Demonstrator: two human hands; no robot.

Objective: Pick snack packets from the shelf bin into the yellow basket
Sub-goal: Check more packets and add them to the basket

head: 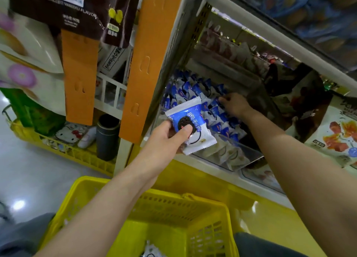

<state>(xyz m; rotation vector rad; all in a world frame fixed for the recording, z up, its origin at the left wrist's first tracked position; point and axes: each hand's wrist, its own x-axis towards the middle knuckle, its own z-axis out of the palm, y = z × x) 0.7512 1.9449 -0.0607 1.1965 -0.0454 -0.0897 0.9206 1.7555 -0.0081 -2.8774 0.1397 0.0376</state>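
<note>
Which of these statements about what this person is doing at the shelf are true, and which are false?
1. The left hand holds a blue and white packet. True.
2. The other hand rests on the basket's rim. False: the right hand reaches into the shelf bin, fingers among the packets there.
3. The basket has nothing in it. False: a loose packet lies at the bottom of the yellow basket.
4. The shelf bin holds many similar packets. True.
</note>
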